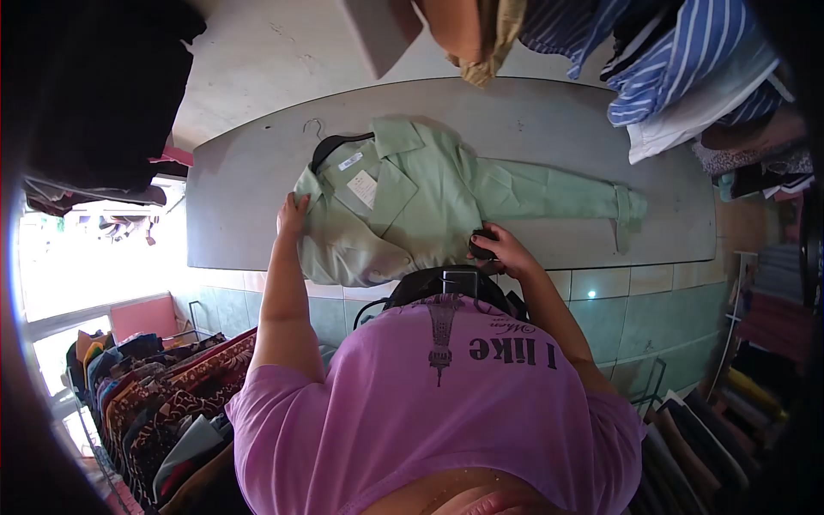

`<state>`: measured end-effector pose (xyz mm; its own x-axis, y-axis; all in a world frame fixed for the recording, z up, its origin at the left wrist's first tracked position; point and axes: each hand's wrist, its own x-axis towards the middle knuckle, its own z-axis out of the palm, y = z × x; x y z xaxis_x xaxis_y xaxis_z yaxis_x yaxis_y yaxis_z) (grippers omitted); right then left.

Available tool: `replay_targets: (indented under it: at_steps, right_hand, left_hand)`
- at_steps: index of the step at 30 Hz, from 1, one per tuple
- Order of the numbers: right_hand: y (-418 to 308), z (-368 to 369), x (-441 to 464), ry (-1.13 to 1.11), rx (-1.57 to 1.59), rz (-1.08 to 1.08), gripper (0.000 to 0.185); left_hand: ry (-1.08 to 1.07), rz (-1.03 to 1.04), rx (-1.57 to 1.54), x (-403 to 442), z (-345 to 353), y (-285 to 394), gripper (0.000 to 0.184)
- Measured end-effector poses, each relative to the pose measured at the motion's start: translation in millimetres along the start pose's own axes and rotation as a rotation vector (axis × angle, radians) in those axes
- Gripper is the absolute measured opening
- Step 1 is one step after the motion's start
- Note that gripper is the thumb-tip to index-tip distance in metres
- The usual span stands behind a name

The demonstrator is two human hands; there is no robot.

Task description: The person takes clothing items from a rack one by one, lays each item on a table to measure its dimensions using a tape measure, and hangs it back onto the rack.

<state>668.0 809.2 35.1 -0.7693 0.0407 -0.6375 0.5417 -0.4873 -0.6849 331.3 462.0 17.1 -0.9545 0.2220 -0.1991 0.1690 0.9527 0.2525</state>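
Observation:
A light green jacket (438, 184) lies on the grey table, one sleeve stretched out to the right. A black clothes hanger (336, 148) is inside its shoulders, with the wire hook showing above. A white paper tag (363, 188) and a small white label (350, 161) show at the neck. At the jacket's left shoulder edge, my left hand (293, 215) is closed on the cloth. My right hand (502, 249) grips a black rounded object (483, 244) against the jacket's lower right side. Its exact kind is partly hidden by my fingers.
The grey table (245, 206) spans the view ahead. Garments hang overhead, among them a blue striped shirt (687, 64) at the upper right and dark clothes (103, 77) at the upper left. Racks of patterned clothes (172, 395) stand at lower left, and more hang at lower right.

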Motion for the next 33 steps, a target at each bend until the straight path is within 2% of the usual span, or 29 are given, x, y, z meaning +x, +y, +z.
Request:
replay_targets:
  at_steps: [3, 5, 7, 8, 11, 13, 15, 18, 21, 22, 24, 26, 28, 29, 30, 31, 32, 33]
  right_hand:
    - [10, 5, 18, 0.056, 0.088, 0.009, 0.037]
    - [15, 11, 16, 0.110, 0.140, -0.018, 0.035]
    - [14, 14, 18, 0.160, 0.192, -0.041, 0.034]
    - [12, 12, 19, 0.227, 0.209, -0.089, 0.032]
    - [-10, -6, 33, 0.405, 0.325, -0.128, 0.026]
    - [-39, -20, 64, 0.511, 0.406, -0.316, 0.023]
    - [-94, -24, 96, 0.542, 0.331, -0.395, 0.021]
    - [-186, 37, 137, 0.556, -0.087, -0.689, 0.031]
    - [-211, 85, 185, 0.661, -0.392, -0.913, 0.038]
    - [-209, 97, 182, 0.667, -0.392, -0.913, 0.038]
    - [-200, 117, 161, 0.597, -0.478, -0.750, 0.038]
    - [-171, 91, 134, 0.692, -0.456, -0.754, 0.039]
    - [-143, 36, 83, 1.024, -0.566, -0.647, 0.037]
    - [-124, -18, 58, 1.343, -0.915, -0.501, 0.040]
    - [-120, -20, 11, 1.485, -0.816, -0.360, 0.042]
    - [-113, -44, -22, 1.625, -0.966, -0.167, 0.047]
    - [-116, -34, -37, 1.632, -0.970, -0.163, 0.047]
    - [-122, -21, -52, 1.528, -0.897, -0.223, 0.046]
  left_hand:
    - [-0.038, 0.108, 0.006, 5, -8, -1, 0.066]
    - [-0.075, 0.140, -0.036, 1, -17, 2, 0.064]
    - [-0.240, 0.150, -0.127, 4, -18, -3, 0.060]
    - [-0.251, 0.143, -0.218, 1, -20, -4, 0.056]
    - [-0.195, 0.143, -0.309, -10, -22, -1, 0.054]
    - [-0.125, 0.141, -0.299, -12, -16, -5, 0.050]
    - [-0.010, 0.045, -0.406, -13, -8, -7, 0.049]
    - [0.052, -0.107, -0.553, -13, 0, -12, 0.049]
    - [0.147, -0.289, -0.602, -10, 7, -36, 0.049]
    - [0.200, -0.386, -0.580, -7, 9, -48, 0.048]
    - [0.271, -0.426, -0.604, -7, 13, -73, 0.047]
    - [0.339, -0.474, -0.625, -6, 17, -98, 0.047]
    - [0.367, -0.518, -0.608, -6, 19, -122, 0.046]
    - [0.360, -0.521, -0.608, -8, 17, -125, 0.046]
    - [0.358, -0.480, -0.591, -12, 11, -126, 0.046]
    - [0.354, -0.438, -0.574, -15, 5, -124, 0.046]
    - [0.349, -0.399, -0.548, -17, 3, -123, 0.046]
    - [0.341, -0.396, -0.551, -17, 2, -121, 0.046]
